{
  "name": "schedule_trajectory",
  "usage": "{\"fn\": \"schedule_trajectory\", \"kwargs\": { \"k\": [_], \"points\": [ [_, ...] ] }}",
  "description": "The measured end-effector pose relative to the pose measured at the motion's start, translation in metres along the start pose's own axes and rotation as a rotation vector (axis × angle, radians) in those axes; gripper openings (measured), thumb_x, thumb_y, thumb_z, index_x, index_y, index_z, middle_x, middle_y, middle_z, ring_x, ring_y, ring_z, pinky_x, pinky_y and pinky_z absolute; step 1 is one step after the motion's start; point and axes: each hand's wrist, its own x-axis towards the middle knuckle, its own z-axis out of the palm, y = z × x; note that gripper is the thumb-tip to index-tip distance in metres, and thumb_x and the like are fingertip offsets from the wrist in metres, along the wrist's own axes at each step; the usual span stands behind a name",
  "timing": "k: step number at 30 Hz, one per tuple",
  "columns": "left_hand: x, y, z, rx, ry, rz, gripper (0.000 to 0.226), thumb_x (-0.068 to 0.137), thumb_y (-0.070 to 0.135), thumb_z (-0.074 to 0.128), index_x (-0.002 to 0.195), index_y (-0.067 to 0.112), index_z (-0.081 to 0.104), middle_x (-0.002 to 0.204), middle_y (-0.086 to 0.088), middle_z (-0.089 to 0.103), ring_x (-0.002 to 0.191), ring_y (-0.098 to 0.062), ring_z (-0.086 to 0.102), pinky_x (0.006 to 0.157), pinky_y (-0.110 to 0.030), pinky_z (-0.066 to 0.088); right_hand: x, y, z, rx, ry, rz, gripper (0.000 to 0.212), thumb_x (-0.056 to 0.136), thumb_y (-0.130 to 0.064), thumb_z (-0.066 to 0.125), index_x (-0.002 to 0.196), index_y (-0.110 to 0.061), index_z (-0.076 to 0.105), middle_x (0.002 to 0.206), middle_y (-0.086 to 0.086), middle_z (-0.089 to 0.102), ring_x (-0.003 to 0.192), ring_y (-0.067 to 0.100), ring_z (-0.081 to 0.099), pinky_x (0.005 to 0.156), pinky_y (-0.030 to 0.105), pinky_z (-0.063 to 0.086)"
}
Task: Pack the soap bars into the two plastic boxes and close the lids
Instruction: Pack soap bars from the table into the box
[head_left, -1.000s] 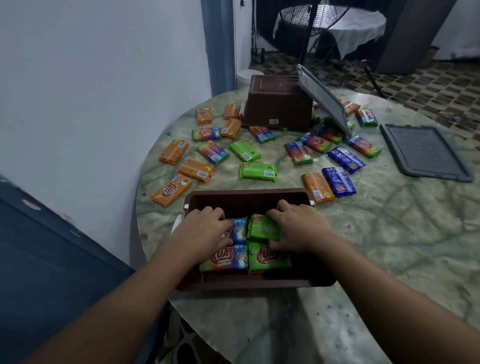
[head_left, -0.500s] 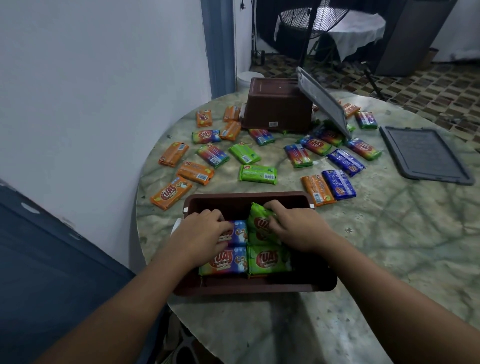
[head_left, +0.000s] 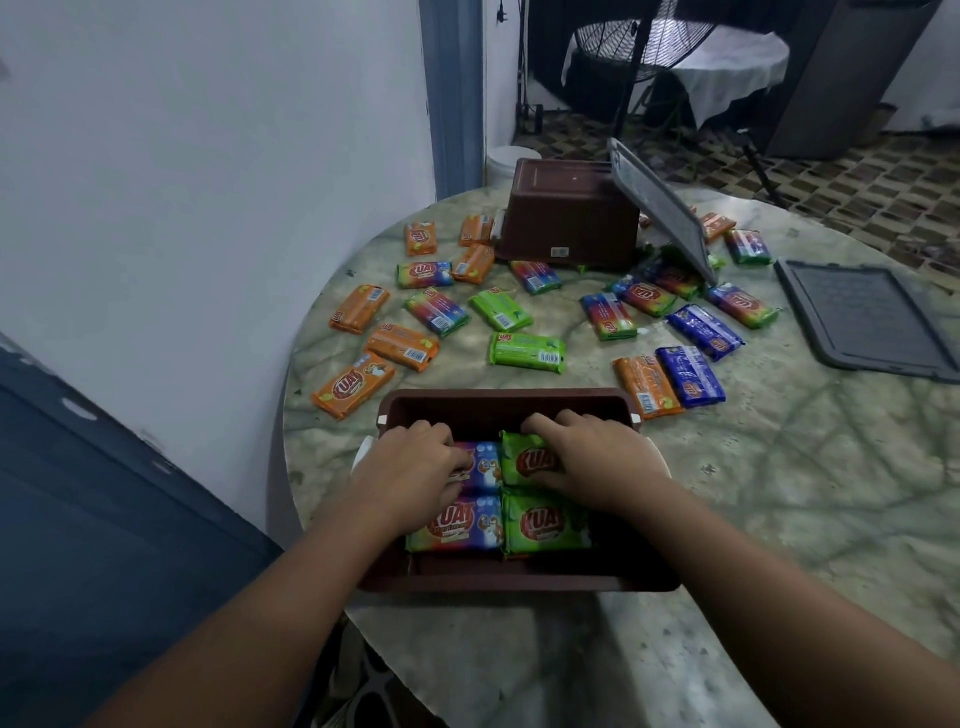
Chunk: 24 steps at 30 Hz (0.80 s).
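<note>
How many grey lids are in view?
2. One grey plastic lid leans tilted against the upturned brown plastic box at the back; the other grey lid lies flat on the marble table, right side.

We look from our head-worn camera forward and down, close over the near brown box (head_left: 519, 577) on the round table (head_left: 779, 493).
</note>
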Motion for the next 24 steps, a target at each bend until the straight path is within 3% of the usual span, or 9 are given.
{"fn": "schedule_trajectory", "kwargs": {
  "k": [4, 12, 15, 17, 20, 22, 24],
  "points": [
    [0.0, 0.0, 0.0, 0.0, 0.003, 0.005, 0.042, 0.097, 0.05, 0.053, 0.137, 0.038, 0.058, 0.122, 0.008, 0.056, 0.108, -0.016, 0.051, 0.082, -0.034, 0.041, -0.003, 0.0, 0.0, -0.082, -0.048, -0.007, 0.074, 0.091, -0.062, 0.062, 0.155, -0.042, 0.032, 0.14, -0.003, 0.048, 0.124, 0.022, 0.05, 0.097, 0.039, 0.044],
    [-0.001, 0.0, 0.001, 0.014, 0.004, 0.011, 0.042, 0.097, 0.05, 0.054, 0.136, 0.038, 0.06, 0.122, 0.008, 0.056, 0.108, -0.017, 0.051, 0.082, -0.034, 0.041, 0.0, 0.003, 0.003, -0.144, -0.088, -0.055, 0.069, 0.099, -0.058, 0.05, 0.16, -0.041, 0.023, 0.144, -0.002, 0.046, 0.124, 0.024, 0.048, 0.098, 0.042, 0.043],
    [-0.002, 0.001, 0.0, -0.022, 0.066, 0.014, 0.044, 0.092, 0.05, 0.061, 0.133, 0.035, 0.063, 0.132, 0.003, 0.048, 0.118, -0.018, 0.047, 0.089, -0.034, 0.045, -0.001, 0.001, 0.002, -0.143, -0.09, -0.058, 0.066, 0.099, -0.061, 0.048, 0.159, -0.043, 0.026, 0.141, -0.003, 0.047, 0.122, 0.024, 0.048, 0.098, 0.042, 0.043],
    [-0.004, 0.001, -0.003, -0.079, 0.216, 0.002, 0.049, 0.087, 0.051, 0.068, 0.13, 0.028, 0.064, 0.134, -0.004, 0.043, 0.124, -0.023, 0.042, 0.096, -0.037, 0.046, -0.001, 0.0, -0.001, -0.05, -0.024, -0.039, 0.063, 0.096, -0.066, 0.049, 0.153, -0.044, 0.038, 0.133, -0.004, 0.049, 0.12, 0.021, 0.048, 0.097, 0.041, 0.044],
    [-0.004, -0.003, -0.006, -0.109, 0.435, -0.081, 0.053, 0.085, 0.051, 0.072, 0.128, 0.022, 0.061, 0.129, -0.009, 0.043, 0.119, -0.029, 0.042, 0.099, -0.04, 0.043, -0.002, -0.001, -0.005, 0.091, 0.284, -0.008, 0.044, 0.091, -0.057, 0.06, 0.129, -0.035, 0.059, 0.114, -0.004, 0.052, 0.109, 0.02, 0.05, 0.088, 0.038, 0.045],
    [0.004, -0.006, -0.012, -0.062, 0.451, -0.166, 0.057, 0.085, 0.052, 0.071, 0.13, 0.019, 0.057, 0.131, -0.011, 0.043, 0.12, -0.031, 0.042, 0.1, -0.043, 0.043, 0.0, 0.003, -0.005, 0.12, 0.453, 0.074, 0.042, 0.088, -0.048, 0.069, 0.124, -0.03, 0.059, 0.113, -0.002, 0.052, 0.106, 0.021, 0.049, 0.089, 0.038, 0.044],
    [0.017, -0.011, -0.018, -0.035, 0.341, -0.264, 0.064, 0.086, 0.057, 0.068, 0.136, 0.02, 0.05, 0.138, -0.01, 0.042, 0.126, -0.031, 0.04, 0.104, -0.045, 0.042, 0.007, 0.009, -0.007, 0.111, 0.407, 0.157, 0.06, 0.087, -0.047, 0.072, 0.14, -0.033, 0.049, 0.128, 0.002, 0.052, 0.119, 0.026, 0.048, 0.101, 0.043, 0.04]
  ]
}}
